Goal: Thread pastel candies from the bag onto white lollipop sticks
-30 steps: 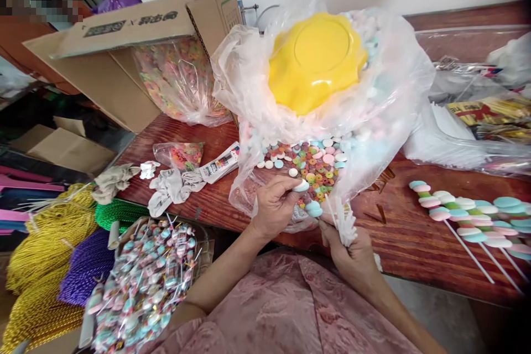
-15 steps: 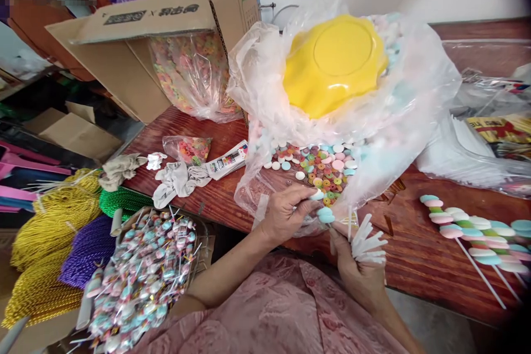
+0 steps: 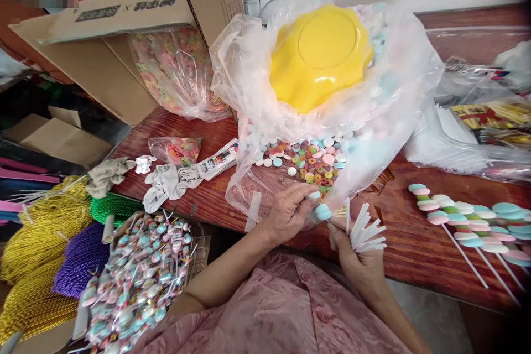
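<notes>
My left hand (image 3: 288, 214) pinches a small white and blue marshmallow (image 3: 313, 195) between thumb and finger. Just below it, more blue marshmallow (image 3: 322, 211) sits at the tip of a stick, most of which my fingers hide. My right hand (image 3: 352, 243) is closed around a bundle of white sticks (image 3: 367, 232), which fan out past the fingers. Beyond both hands, loose marshmallows and gummy rings (image 3: 318, 168) lie at the mouth of a clear plastic bag (image 3: 398, 105). A yellow scalloped dish (image 3: 321, 58) lies bottom up on that bag.
Finished marshmallow skewers (image 3: 464, 221) lie at the right of the wooden table (image 3: 418, 265). A cardboard box (image 3: 136, 11) holds a bag of gummy rings (image 3: 178, 74). Wrapped skewers (image 3: 141, 276) fill a container at lower left, beside yellow cord bundles (image 3: 37, 254). Gloves (image 3: 166, 182) lie at the table's left.
The whole scene has shifted slightly left as the head view turned. Both hands keep their grips, and the pinched marshmallow stays close to the stick tip.
</notes>
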The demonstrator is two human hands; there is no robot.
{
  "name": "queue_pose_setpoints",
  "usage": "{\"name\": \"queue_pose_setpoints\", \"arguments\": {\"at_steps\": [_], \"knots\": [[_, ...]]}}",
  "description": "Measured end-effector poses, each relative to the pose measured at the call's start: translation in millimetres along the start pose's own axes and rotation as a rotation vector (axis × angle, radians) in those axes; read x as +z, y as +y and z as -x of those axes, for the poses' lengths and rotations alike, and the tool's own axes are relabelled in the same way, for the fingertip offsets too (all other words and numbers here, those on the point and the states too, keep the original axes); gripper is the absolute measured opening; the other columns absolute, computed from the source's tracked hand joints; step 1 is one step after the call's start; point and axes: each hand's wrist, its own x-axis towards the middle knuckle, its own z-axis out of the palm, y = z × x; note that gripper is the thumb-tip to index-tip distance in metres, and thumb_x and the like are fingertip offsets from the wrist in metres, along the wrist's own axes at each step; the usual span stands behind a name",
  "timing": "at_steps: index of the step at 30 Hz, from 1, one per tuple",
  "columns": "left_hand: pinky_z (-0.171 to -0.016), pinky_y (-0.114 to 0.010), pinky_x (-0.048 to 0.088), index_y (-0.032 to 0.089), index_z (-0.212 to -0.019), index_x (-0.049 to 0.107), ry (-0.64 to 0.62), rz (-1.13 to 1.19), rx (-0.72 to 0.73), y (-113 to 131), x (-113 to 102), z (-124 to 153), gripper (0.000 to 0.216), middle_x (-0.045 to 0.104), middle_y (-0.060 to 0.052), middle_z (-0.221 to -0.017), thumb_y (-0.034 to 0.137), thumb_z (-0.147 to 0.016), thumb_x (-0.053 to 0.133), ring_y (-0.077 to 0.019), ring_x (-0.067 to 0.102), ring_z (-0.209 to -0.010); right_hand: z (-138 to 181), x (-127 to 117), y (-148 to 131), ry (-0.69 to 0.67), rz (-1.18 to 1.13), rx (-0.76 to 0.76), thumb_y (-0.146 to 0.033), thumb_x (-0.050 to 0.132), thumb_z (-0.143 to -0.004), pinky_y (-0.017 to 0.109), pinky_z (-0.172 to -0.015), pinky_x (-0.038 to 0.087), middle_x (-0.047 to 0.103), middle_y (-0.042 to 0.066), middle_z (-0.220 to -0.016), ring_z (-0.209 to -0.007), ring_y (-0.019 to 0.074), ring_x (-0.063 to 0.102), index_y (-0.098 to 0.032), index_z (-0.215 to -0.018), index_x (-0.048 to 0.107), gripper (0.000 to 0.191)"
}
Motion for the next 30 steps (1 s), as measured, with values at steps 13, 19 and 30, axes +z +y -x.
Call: {"name": "queue_pose_setpoints", "arguments": {"at_steps": [13, 19, 30], "knots": [[-0.082, -0.028, 0.057, 0.018, -0.121, 0.067, -0.006, 0.095, -0.162, 9, 19, 17, 0.034, 0.074, -0.007, -0.101, 0.04, -0.099, 0.055, -0.0156, 0.069, -0.088, 6, -10, 9, -0.044, 0.104, 0.044, -0.024, 0.059, -0.09, 0.025, -0.05, 0.043, 0.058, -0.003, -0.057, -0.047, 0.012, 0.05, -0.018, -0.089, 0.072, 0.014], [-0.089, -0.032, 0.059, 0.019, -0.123, 0.066, -0.027, 0.057, -0.045, 7, 26, 17, 0.029, 0.075, -0.011, -0.111, 0.031, -0.1, 0.053, -0.019, 0.072, -0.1, 6, 2, 11, -0.053, 0.136, 0.087, -0.022, 0.055, -0.089, 0.026, -0.05, 0.045, 0.059, 0.0, -0.06, -0.053, 0.0145, 0.053, -0.018, -0.086, 0.071, 0.016], [-0.086, -0.033, 0.054, 0.019, -0.114, 0.072, -0.063, -0.365, -0.291, -36, -40, -22, 0.024, 0.072, -0.006, -0.096, 0.024, -0.094, 0.06, -0.0186, 0.066, -0.089, -19, -37, 8, 0.202, 0.096, 0.247, -0.04, 0.063, -0.09, 0.026, -0.05, 0.043, 0.053, -0.003, -0.053, -0.047, 0.0115, 0.048, -0.019, -0.066, 0.06, 0.032]]}}
